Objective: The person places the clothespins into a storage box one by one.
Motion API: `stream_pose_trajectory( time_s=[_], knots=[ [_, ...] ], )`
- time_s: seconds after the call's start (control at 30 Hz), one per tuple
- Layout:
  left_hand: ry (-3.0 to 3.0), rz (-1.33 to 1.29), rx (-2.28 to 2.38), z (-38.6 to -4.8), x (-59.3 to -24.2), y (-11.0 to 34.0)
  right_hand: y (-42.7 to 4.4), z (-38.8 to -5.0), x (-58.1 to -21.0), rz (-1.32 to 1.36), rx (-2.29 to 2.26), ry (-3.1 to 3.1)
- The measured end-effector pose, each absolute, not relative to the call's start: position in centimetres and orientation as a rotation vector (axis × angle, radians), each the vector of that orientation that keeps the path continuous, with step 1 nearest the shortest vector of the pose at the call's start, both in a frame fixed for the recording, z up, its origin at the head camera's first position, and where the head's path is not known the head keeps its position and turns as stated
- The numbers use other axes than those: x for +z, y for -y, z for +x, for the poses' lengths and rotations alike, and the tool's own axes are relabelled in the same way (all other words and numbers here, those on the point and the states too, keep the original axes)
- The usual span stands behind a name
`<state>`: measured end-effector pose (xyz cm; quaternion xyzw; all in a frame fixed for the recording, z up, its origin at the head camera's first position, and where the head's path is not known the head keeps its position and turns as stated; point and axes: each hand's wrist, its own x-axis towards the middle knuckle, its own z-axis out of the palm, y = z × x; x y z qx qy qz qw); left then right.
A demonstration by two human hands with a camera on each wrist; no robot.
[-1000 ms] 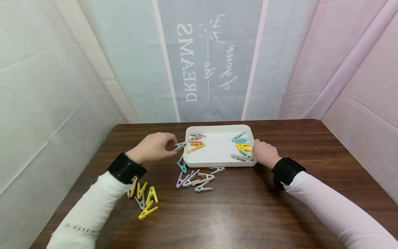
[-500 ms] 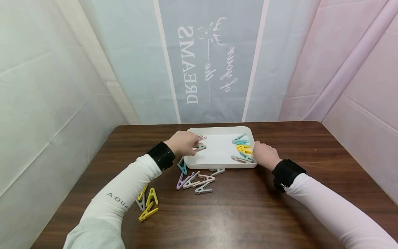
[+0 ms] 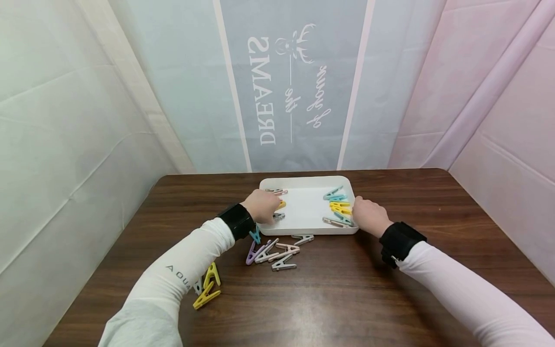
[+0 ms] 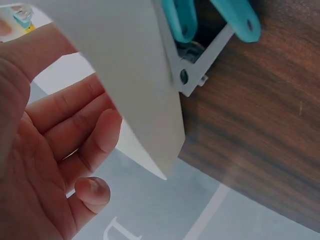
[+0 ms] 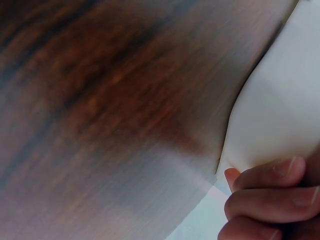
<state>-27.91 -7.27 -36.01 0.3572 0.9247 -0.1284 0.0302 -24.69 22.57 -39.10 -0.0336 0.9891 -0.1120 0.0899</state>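
My left hand (image 3: 261,206) reaches over the left wall of a white tray (image 3: 303,223). A grey clothespin (image 3: 279,216) sits at its fingertips, low inside the tray, and appears pinched there. In the left wrist view the tray wall hides the tips of the thumb and forefinger, while the other fingers curl loosely outside it. My right hand (image 3: 370,215) grips the tray's right rim with curled fingers (image 5: 272,202). Beside the left hand, pink (image 3: 281,192) and orange (image 3: 281,205) clothespins lie in the tray, partly covered.
Along the tray's right side lie blue (image 3: 334,193), yellow (image 3: 340,207) and grey-beige (image 3: 336,222) clothespins. Before the tray are purple (image 3: 252,253), pale pink (image 3: 287,249) and grey (image 3: 284,263) ones. Yellow clothespins (image 3: 206,296) lie near the left forearm. A blue one (image 4: 235,20) touches the tray's outside.
My left hand has carried the grey clothespin from outside the tray's left edge into it, then shifted slightly toward the near side. The right hand has stayed on the rim.
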Motion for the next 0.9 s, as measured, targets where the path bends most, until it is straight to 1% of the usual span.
stream_pose_trajectory(
  time_s=[0.57, 0.9],
  knots=[
    [-2.872, 1.047, -0.561, -28.15, -37.05, 7.18, -22.47, -24.62, -39.07, -0.079, -0.336, -2.929],
    [-2.891, 1.03, -0.538, -27.83, -36.58, 7.51, -22.49, -24.63, -39.08, -0.086, -0.337, -2.932]
  ],
)
